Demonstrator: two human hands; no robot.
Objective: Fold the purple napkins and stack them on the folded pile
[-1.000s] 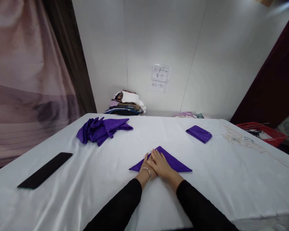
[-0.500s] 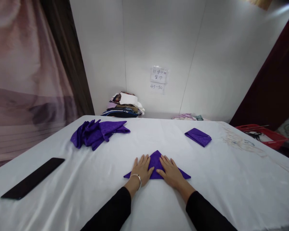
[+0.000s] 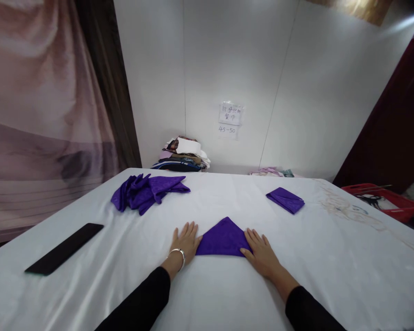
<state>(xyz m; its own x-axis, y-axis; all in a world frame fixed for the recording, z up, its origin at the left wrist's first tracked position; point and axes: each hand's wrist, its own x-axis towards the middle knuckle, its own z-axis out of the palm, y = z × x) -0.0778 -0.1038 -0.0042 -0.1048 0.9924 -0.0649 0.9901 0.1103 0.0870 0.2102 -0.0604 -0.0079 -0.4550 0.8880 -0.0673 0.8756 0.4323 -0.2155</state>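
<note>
Can't see the ends of the cloth (image 3: 224, 239) at its own 8 and 4 o'clock, covered by left hand (image 3: 185, 241) and right hand (image 3: 261, 253). Lose the left sleeve (image 3: 138, 301) past the bottom edge at 7 o'clock, the right sleeve (image 3: 310, 309) between 4 and 5. Lose the curtain (image 3: 48, 115) off the left edge from 9 to 10, the gold panel (image 3: 365, 9) off the top near 2. Can't read all of the sign (image 3: 230, 115) at 1, too small and blurred. Can't see what bears the pink pile (image 3: 269, 171) at 3, hidden beyond the far edge of the table (image 3: 221, 197). Can't make out the contents of the basket (image 3: 407, 209) just past 3.
</note>
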